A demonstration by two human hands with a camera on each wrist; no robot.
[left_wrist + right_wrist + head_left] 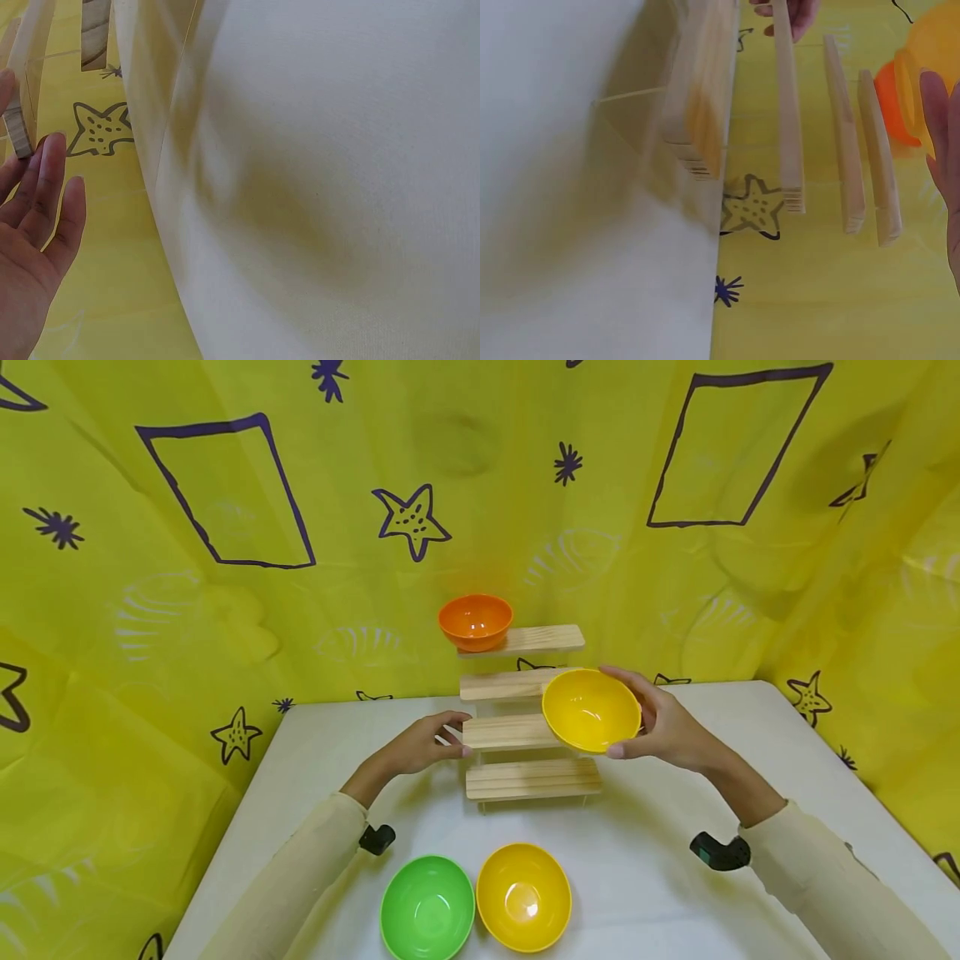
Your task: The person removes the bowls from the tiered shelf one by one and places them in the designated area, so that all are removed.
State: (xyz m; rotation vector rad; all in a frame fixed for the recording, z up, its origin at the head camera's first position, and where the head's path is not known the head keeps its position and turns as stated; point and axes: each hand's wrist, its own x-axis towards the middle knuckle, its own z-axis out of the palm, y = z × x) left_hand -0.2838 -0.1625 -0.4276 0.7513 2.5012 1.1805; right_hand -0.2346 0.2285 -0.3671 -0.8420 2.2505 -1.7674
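My right hand (671, 727) grips a yellow bowl (588, 710) by its right side, thumb low on the rim and fingers behind. The bowl is tilted toward me and overlaps the right ends of the middle steps. A wooden step stand (510, 732) rises in the middle of the table. My left hand (427, 743) holds the left end of its second step from the bottom, thumb in front. In the left wrist view, fingers (51, 172) lie by that step's end (21, 135). An orange bowl (476, 622) sits on the left of the top step.
A green bowl (427, 906) and another yellow bowl (523, 897) stand side by side at the table's near edge. The white table (660, 877) ends at a yellow patterned curtain (360, 610) behind and beside it. Dark wrist devices (720, 852) hang under the sleeves.
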